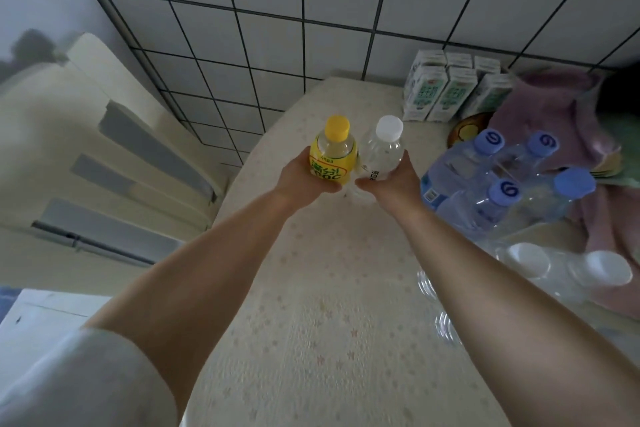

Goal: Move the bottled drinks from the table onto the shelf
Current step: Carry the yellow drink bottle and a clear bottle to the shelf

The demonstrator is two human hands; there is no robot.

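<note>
Yellow-capped bottle (333,152) gripped by left hand (304,177), clear white-capped bottle (381,152) gripped by right hand (394,180)

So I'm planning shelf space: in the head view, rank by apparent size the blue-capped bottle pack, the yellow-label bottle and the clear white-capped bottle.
1. Blue-capped bottle pack, largest, though nearer the camera.
2. Yellow-label bottle and clear white-capped bottle: look alike, unranked.

Single head-worn view, wide-angle. It looked forward and steeply down from above the table (322,340), close over its near edge. The table ran away from the lens toward the tiled wall (346,10) at the far end. Both forearms entered from the bottom corners. Straight lines bowed toward the frame edges.
</note>
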